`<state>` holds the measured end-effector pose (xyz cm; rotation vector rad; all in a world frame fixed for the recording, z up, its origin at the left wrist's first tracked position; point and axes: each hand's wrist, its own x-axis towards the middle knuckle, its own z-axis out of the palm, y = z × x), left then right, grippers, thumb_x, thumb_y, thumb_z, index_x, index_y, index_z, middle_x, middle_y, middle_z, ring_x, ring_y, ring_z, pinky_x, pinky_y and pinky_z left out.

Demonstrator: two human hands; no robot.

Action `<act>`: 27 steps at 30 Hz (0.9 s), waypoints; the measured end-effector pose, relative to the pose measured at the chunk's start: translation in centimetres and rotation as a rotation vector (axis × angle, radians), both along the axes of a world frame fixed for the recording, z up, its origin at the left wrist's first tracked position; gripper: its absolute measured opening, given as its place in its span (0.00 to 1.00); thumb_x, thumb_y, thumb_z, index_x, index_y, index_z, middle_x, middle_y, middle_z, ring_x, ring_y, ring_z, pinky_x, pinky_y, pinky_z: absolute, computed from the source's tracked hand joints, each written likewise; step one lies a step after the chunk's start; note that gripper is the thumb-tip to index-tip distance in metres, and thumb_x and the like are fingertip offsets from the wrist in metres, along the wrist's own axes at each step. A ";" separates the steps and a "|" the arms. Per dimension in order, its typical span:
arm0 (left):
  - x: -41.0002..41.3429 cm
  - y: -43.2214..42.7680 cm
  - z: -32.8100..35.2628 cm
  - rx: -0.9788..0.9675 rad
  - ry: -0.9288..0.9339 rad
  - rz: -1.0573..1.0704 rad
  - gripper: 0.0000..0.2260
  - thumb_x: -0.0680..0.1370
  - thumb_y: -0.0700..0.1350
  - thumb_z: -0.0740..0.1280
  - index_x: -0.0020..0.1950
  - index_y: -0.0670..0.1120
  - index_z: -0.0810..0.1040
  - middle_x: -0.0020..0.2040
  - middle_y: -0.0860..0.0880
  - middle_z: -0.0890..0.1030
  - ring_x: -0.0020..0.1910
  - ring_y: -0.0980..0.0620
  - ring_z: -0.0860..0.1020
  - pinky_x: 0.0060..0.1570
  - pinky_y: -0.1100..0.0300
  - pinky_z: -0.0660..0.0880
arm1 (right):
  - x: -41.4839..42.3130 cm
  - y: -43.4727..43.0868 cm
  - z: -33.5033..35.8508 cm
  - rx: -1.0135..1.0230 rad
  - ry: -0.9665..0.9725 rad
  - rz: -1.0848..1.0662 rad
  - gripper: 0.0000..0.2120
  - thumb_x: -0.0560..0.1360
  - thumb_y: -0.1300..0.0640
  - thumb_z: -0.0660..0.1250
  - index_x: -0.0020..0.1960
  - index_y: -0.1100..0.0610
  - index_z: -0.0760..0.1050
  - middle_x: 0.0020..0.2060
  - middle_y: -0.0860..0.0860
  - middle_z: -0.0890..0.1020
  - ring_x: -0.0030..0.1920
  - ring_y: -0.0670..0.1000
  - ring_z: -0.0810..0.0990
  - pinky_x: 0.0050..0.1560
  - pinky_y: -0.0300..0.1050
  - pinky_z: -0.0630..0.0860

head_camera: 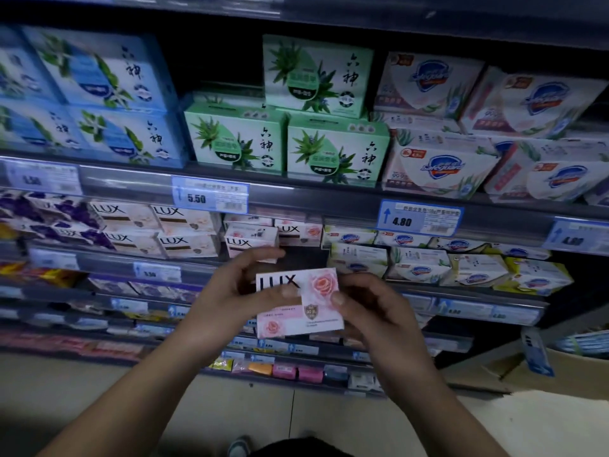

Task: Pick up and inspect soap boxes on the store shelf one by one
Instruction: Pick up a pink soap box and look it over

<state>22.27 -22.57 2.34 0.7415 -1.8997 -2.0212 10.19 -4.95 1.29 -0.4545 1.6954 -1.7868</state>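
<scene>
I hold a pink and white LUX soap box (321, 293) with a rose print in front of the shelves, its printed face toward me. My left hand (230, 295) grips its left side, thumb across the front. My right hand (372, 308) grips its right side, thumb on the front edge. Just behind it, more pink LUX boxes (252, 240) stand on the second shelf, with a dark gap (303, 257) to their right.
Green aloe boxes (336, 150), blue boxes (99, 94) and white Safeguard boxes (438, 159) fill the top shelf. White and purple LUX boxes (158, 225) stand left, Safeguard boxes (445, 262) right. Price tags (209, 194) line the shelf edges. A cardboard carton (543, 367) sits at the lower right.
</scene>
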 end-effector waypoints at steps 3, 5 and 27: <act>0.9 0.3 -0.3 0.135 -0.040 -0.022 0.25 0.62 0.52 0.79 0.58 0.48 0.83 0.53 0.44 0.87 0.53 0.42 0.86 0.50 0.50 0.82 | 0.6 -0.4 -0.2 -0.005 0.012 -0.034 0.07 0.69 0.54 0.76 0.46 0.52 0.81 0.44 0.56 0.86 0.45 0.58 0.84 0.47 0.59 0.82; 1.3 0.4 -0.3 0.127 -0.028 -0.016 0.22 0.65 0.46 0.80 0.58 0.45 0.82 0.52 0.44 0.87 0.52 0.44 0.86 0.49 0.52 0.82 | 1.0 -0.6 -0.5 0.011 0.021 -0.079 0.06 0.72 0.55 0.77 0.46 0.52 0.81 0.45 0.56 0.86 0.49 0.62 0.84 0.47 0.60 0.83; -0.9 4.3 -3.2 0.157 0.246 0.050 0.31 0.67 0.42 0.77 0.70 0.47 0.75 0.64 0.45 0.81 0.61 0.41 0.81 0.58 0.46 0.80 | -0.6 1.9 1.2 -0.159 0.222 -0.044 0.19 0.71 0.60 0.75 0.59 0.51 0.75 0.55 0.50 0.83 0.56 0.51 0.84 0.45 0.45 0.82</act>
